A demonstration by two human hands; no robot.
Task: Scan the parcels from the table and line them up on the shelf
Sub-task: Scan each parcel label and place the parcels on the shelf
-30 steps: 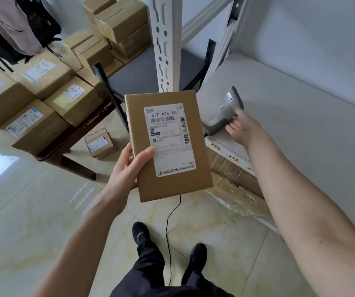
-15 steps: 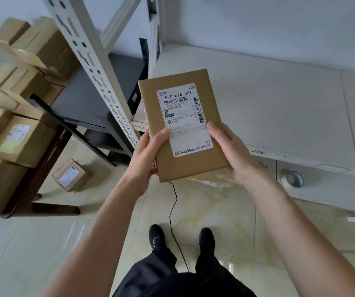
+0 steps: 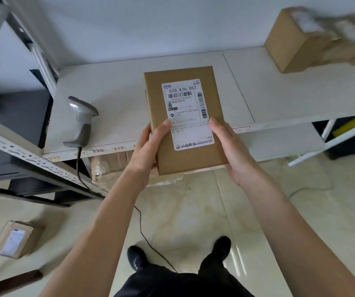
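Parcel [image 3: 185, 121] between both hands' grip

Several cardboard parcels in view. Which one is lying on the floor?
The small parcel at bottom left, label up on the floor tiles. The held parcel is in both hands; the blurred parcel sits on the shelf.

White shelf [image 3: 279, 91], scanner [image 3: 81, 123] lying left, boxes [image 3: 313, 39] right

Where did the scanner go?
The scanner lies on the left end of the white shelf, left of the parcel held in both hands.
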